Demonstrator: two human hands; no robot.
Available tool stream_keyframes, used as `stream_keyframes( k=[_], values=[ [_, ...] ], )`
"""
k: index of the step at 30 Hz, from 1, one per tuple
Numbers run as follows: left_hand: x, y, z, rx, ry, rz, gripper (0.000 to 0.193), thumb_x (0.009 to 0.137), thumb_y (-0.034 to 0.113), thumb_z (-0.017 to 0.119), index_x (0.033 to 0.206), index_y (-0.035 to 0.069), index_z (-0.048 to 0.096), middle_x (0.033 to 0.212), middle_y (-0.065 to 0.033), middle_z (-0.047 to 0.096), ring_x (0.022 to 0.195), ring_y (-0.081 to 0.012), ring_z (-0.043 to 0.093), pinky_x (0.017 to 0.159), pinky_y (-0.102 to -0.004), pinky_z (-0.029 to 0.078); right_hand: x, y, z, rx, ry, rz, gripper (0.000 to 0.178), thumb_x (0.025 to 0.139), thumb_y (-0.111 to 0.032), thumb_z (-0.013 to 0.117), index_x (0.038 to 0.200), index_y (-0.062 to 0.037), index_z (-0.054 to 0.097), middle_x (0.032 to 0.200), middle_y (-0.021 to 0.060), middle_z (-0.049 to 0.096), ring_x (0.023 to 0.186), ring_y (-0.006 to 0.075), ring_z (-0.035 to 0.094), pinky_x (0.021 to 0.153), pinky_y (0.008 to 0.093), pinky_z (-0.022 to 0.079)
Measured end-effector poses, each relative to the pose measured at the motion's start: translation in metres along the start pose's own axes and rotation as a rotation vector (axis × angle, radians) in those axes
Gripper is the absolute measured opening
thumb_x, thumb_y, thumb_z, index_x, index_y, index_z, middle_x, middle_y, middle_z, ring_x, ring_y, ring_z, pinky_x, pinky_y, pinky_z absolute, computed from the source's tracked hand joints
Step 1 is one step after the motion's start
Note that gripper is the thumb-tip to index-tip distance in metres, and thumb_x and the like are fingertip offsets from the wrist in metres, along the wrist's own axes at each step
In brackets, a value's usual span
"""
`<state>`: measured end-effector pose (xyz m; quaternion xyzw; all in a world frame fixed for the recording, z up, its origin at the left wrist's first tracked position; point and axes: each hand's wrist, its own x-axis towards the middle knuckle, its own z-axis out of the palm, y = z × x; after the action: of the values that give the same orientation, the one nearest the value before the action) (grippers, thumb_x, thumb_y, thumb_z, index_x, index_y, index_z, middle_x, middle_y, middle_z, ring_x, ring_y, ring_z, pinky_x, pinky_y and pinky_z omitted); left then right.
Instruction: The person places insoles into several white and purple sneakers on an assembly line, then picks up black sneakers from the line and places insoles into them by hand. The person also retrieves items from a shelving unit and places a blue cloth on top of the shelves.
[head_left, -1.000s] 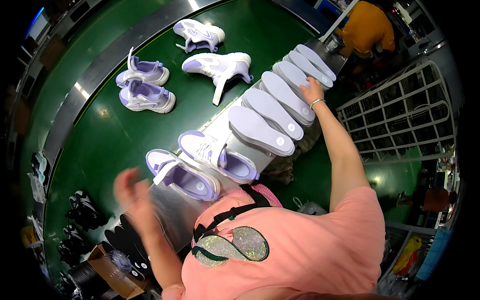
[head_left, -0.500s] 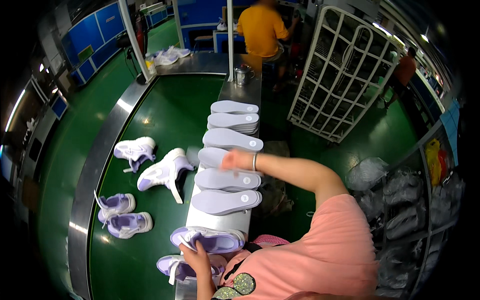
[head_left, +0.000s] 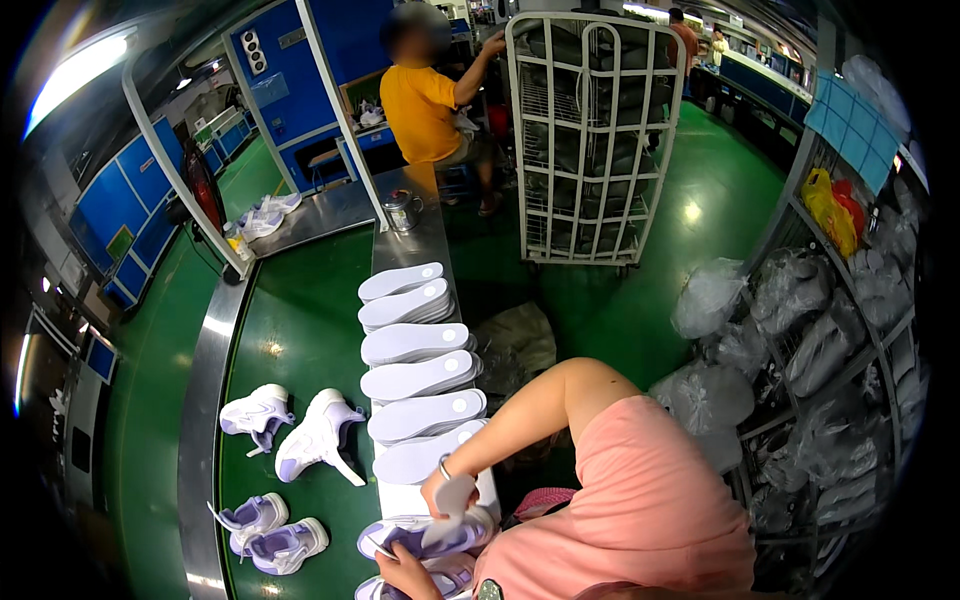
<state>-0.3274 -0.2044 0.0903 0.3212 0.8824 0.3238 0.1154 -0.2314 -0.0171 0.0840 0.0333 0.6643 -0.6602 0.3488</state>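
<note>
My left hand point(head_left: 408, 572) grips the near side of a white and lilac sneaker point(head_left: 470, 535), its fingers at the tongue and opening. Pinched in my right hand point(head_left: 434, 490) is a pale grey insole point(head_left: 457, 494), tilted over that sneaker's opening; its far end looks blurred. A second sneaker point(head_left: 452, 574) lies just nearer, partly covered by my left hand. Beyond my right hand, stacks of pale insoles point(head_left: 415, 376) run in a row along the metal ledge. Several more sneakers point(head_left: 318, 440) rest on the green surface to the left.
A metal mug point(head_left: 402, 212) stands at the ledge's far end, beside a white post point(head_left: 345, 110). Behind it a person in yellow point(head_left: 420, 115) touches a white wheeled cage cart point(head_left: 597, 127). Bagged goods point(head_left: 705, 395) fill a rack on the right.
My right hand has come from the insole stacks back to the near sneaker and now holds an insole. My left hand stays on the sneaker. The view has turned rightward and upward.
</note>
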Motion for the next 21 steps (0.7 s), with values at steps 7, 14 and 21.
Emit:
stream_keyframes(
  k=[7, 14, 21],
  values=[
    [-0.006, 0.005, 0.008, 0.09, 0.048, 0.078, 0.028, 0.077, 0.029, 0.055, 0.083, 0.002, 0.061, 0.068, -0.0129, 0.06, 0.059, -0.0287, 0.057, 0.056, -0.0367, 0.044, 0.043, -0.01, 0.035, -1.111, 0.249, -0.071, 0.013, 0.06, -0.018, 0.058, 0.063, -0.0048, 0.06, 0.061, 0.0119, 0.059, 0.058, 0.0229, 0.058, 0.046, 0.0337, 0.043],
    [-0.006, -0.018, 0.017, -0.199, 0.15, -0.01, 0.019, 0.076, 0.012, 0.054, 0.086, -0.003, 0.052, 0.073, -0.018, 0.057, 0.062, -0.0258, 0.054, 0.056, -0.0333, 0.042, 0.076, 0.011, 0.065, -1.415, 0.479, -0.081, 0.017, 0.059, -0.019, 0.053, 0.062, -0.0044, 0.061, 0.064, 0.0133, 0.058, 0.062, 0.0257, 0.056, 0.058, 0.0387, 0.041],
    [0.008, -0.024, 0.034, -0.232, 0.167, -0.185, 0.02, 0.078, 0.018, 0.05, 0.086, 0.001, 0.052, 0.07, -0.0211, 0.056, 0.068, -0.0378, 0.054, 0.058, -0.0407, 0.042, -0.002, -0.045, 0.057, -1.311, 0.335, 0.357, 0.025, 0.068, -0.023, 0.054, 0.086, -0.0056, 0.059, 0.087, 0.0131, 0.055, 0.083, 0.0235, 0.056, 0.063, 0.0362, 0.046]
  ],
)
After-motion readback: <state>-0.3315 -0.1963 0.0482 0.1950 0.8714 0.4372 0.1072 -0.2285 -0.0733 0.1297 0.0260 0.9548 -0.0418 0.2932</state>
